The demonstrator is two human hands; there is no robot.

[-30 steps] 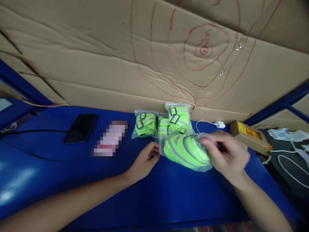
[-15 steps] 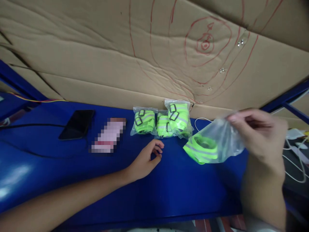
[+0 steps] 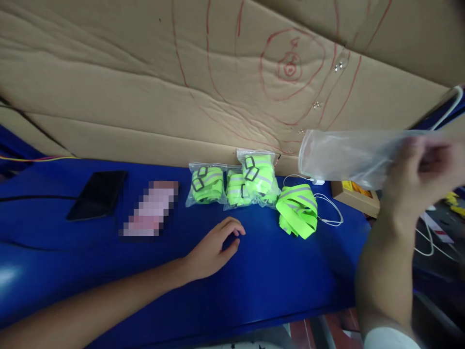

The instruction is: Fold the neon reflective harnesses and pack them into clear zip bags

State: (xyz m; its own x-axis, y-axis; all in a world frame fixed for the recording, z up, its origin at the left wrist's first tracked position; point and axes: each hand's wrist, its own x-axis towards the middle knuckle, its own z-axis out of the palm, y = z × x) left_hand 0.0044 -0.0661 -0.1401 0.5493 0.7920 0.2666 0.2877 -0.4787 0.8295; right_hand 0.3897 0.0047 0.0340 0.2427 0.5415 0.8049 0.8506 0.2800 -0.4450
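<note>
A folded neon-green reflective strap bundle (image 3: 297,211) lies bare on the blue table (image 3: 254,281), out of its bag. My right hand (image 3: 423,177) is raised at the right, closed on the empty clear plastic bag (image 3: 345,157), which hangs in the air above the table's right end. My left hand (image 3: 214,247) rests on the table with its fingers loosely curled and apart, holding nothing, just left of the bare bundle. Three bagged green strap bundles (image 3: 232,184) stand in a row against the cardboard.
A cardboard sheet (image 3: 181,82) with red drawn rings forms the back wall. A black phone (image 3: 96,194) and a blurred pink item (image 3: 148,208) lie at the left. A white charger cable (image 3: 329,211) and a small cardboard box (image 3: 358,196) sit at the right.
My right hand lifted the bag up and to the right; the green bundle slid out and now lies on the table. My left hand let go of the bag and stayed on the table.
</note>
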